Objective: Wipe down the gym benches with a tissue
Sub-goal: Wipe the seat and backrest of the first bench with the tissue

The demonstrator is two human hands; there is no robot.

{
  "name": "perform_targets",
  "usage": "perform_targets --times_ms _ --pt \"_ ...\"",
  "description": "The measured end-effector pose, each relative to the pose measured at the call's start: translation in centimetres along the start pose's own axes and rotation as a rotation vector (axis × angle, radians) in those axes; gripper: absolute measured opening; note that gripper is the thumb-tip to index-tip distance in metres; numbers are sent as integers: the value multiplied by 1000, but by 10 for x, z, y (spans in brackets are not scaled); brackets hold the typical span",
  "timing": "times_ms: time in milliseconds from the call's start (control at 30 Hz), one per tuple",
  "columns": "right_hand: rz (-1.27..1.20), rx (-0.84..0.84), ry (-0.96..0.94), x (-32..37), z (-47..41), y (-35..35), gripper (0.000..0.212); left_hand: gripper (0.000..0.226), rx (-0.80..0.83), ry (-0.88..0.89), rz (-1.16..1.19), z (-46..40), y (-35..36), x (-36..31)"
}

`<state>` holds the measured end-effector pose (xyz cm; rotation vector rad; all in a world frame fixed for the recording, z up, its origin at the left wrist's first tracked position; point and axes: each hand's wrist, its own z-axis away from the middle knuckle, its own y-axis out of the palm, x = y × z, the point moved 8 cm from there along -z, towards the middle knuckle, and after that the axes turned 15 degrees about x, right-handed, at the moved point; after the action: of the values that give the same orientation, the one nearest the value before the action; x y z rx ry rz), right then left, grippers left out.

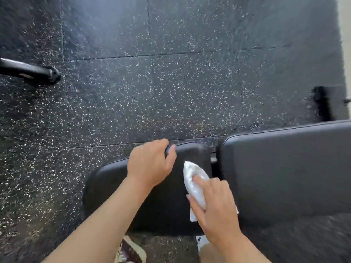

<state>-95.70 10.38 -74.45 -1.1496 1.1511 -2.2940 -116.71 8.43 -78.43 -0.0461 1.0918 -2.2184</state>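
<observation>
The right hand (214, 209) presses a white tissue (193, 183) flat on the black seat pad (165, 205), fingers laid over it rather than pinching — the tissue's long axis runs away from the person, its tip pointing toward the pad's far edge. The left hand (150, 164) curls over that far edge, seemingly steadying the bench. To the right, across a narrow gap, lies the longer back pad (284, 168) — nearer the wiping hand. Speckled rubber floor (152, 82) surrounds everything.
</observation>
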Motion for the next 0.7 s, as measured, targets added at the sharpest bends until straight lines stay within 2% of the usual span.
perform_targets --times_ms 167,300,400,600,700 --pt "-69 -126 121 2 -35 -11 48 44 -16 -21 -4 2 -3 -3" --pt "-61 -251 236 1 -96 -41 29 44 -13 -25 -42 1 -1 -5" --pt "-76 -267 324 -3 -120 -48 29 46 -18 -20 -73 0 2 -4" --pt "-117 -452 386 -8 -63 -30 34 50 -58 112 -76 3 2 -9" --pt "-149 -542 515 -10 -17 -13 33 55 -50 195 -75 7 2 -14"
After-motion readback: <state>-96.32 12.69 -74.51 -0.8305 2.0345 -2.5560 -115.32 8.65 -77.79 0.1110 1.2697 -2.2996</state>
